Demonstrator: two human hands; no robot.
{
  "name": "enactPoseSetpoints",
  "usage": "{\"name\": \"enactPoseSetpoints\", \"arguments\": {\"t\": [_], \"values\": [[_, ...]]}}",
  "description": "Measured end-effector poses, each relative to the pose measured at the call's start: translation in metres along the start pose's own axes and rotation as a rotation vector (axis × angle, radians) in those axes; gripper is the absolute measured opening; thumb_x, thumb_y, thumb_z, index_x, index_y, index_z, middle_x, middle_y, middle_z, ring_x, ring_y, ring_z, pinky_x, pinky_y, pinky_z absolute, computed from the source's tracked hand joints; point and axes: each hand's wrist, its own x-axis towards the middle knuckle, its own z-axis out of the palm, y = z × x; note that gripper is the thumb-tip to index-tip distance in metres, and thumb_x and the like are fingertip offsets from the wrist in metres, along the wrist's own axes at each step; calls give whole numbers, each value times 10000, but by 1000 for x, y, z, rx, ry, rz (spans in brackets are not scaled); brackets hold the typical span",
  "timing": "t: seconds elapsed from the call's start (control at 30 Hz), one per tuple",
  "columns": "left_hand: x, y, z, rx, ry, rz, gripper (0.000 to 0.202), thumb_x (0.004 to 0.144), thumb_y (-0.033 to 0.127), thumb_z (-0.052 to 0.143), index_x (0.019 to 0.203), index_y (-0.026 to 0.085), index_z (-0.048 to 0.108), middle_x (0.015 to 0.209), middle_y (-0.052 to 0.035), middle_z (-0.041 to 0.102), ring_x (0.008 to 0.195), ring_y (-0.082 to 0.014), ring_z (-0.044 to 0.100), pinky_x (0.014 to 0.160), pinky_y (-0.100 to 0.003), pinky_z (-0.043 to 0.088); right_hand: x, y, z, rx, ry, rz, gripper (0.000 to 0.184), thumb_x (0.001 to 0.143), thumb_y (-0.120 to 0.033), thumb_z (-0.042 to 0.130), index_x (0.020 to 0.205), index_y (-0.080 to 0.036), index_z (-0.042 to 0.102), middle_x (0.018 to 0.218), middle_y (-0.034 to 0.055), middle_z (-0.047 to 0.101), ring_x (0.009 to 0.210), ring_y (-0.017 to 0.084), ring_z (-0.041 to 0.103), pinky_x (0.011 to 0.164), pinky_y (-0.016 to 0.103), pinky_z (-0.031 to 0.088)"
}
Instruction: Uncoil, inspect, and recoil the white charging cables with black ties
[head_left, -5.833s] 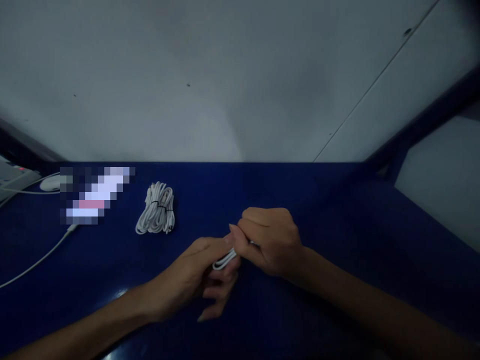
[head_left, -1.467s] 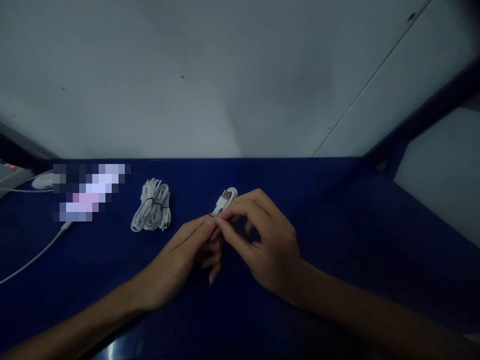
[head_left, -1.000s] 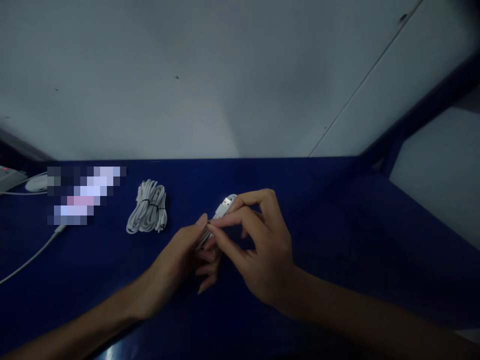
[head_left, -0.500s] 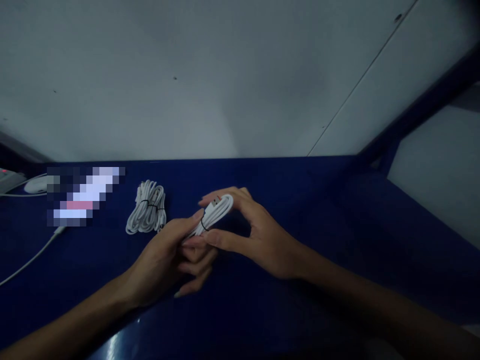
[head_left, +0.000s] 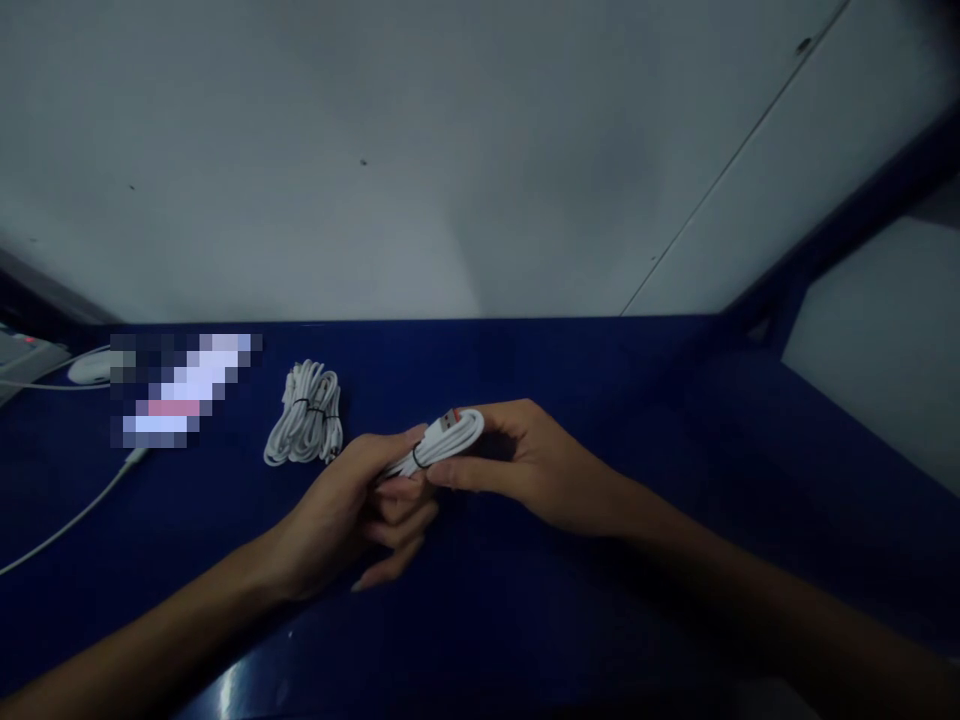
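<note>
Between my two hands is a coiled white USB cable [head_left: 457, 434], bound round its middle by a thin black tie. Its metal USB plug, with orange inside, points up and to the right. My left hand [head_left: 356, 500] grips the near left end of the coil between thumb and fingers. On the other side my right hand [head_left: 540, 460] pinches the coil, thumb against its lower edge and fingers behind it, partly hidden. Left of the hands, on the blue table [head_left: 480, 620], lie bundled white cables [head_left: 304, 415] with black ties.
A lit phone-like screen [head_left: 191, 385], pixelated, lies at the left with a white cord [head_left: 82, 515] running from it. Beside it are a white rounded object [head_left: 90, 370] and a white box-like piece [head_left: 30, 355]. A grey wall [head_left: 420, 230] rises behind the table.
The held cable coil has turned flatter and shifted slightly right. My right fingers have moved down behind it, and both hands keep hold. The view has shifted a little.
</note>
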Motion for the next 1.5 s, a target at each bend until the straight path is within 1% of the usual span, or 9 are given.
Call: {"name": "enactPoseSetpoints", "arguments": {"t": [0.1,0.23,0.33,0.43,0.7,0.87,1.0,1.23,1.5], "values": [[1,-1,-1,0,9,12,607,1133,611,363,657,235,362,541,87,229,383,-72,189,324,-182,339,3,2,-4,137,-128,32,133,1080,-325,717,1065,-228,806,785,-40,642,712,120,566,755,291,472],[1,-7,0,131,138,101,646,1088,747,364,773,218,562,597,69,336,447,-122,352,402,-260,475,5,6,-8,165,-124,34,227,1120,-299,637,986,-191,784,648,-72,557,588,96,487,728,287,467],[-2,-10,4,438,315,249,503,1130,618,451,885,211,616,747,3,571,664,-170,581,615,-303,557,5,8,-7,220,-110,60,215,1124,-308,622,1025,-186,768,607,-89,535,533,92,447,684,280,478],[-5,-8,10,768,468,370,327,1141,527,514,1092,228,637,858,-4,662,767,-177,613,689,-310,503,4,9,-5,237,-102,96,177,1125,-311,614,1100,-200,750,551,-109,490,509,98,423,670,277,476],[-2,-9,17,1082,530,457,257,1147,339,499,1347,234,621,1173,-68,757,1005,-249,725,846,-379,554,-1,5,0,151,-85,155,203,1132,-262,562,1237,-180,715,516,-116,489,480,105,413,601,280,416],[-3,-10,18,962,513,387,244,1163,385,490,1316,241,613,1102,-47,759,948,-225,702,852,-360,539,-1,1,-1,53,-59,121,246,1148,-351,565,1172,-195,754,615,-73,554,588,120,488,674,307,424],[-5,-11,15,753,502,357,244,1155,448,523,1121,236,640,918,-8,687,765,-161,582,668,-282,461,1,2,-3,11,-7,102,307,1124,-377,616,941,-186,772,785,-9,650,734,139,568,703,306,436],[1,-14,11,353,427,339,220,1135,438,592,1099,230,652,902,2,611,705,-117,483,593,-237,395,3,5,-10,109,-18,136,251,1108,-363,647,1112,-222,855,1041,45,755,909,159,658,735,274,487],[3,-7,14,318,376,401,230,1140,410,584,1128,206,689,835,0,617,654,-116,483,550,-241,397,3,-2,-11,277,-19,255,246,1058,-383,713,1101,-178,841,985,45,715,877,149,631,769,273,475]]}}
